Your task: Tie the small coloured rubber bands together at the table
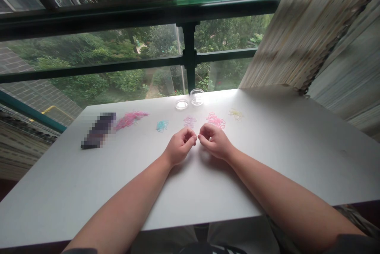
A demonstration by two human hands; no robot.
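My left hand (180,145) and my right hand (216,141) meet almost fingertip to fingertip over the middle of the white table (178,194). Each has its thumb and fingers pinched together; whatever lies between them is too small to make out. Just beyond the left hand is a small pile of pale purple loops (190,121). Pink loops (215,120) lie behind the right hand, partly covered by it. A blue pile (162,126) sits to the left, and a few yellow loops (236,114) lie to the right.
A larger mixed, mostly pink heap (130,119) lies at the left, beside a dark pixelated rectangular object (99,130). At the back edge stand a clear round container (197,97) and a clear shallow lid (181,105). Behind are a green-framed window and a curtain (276,32).
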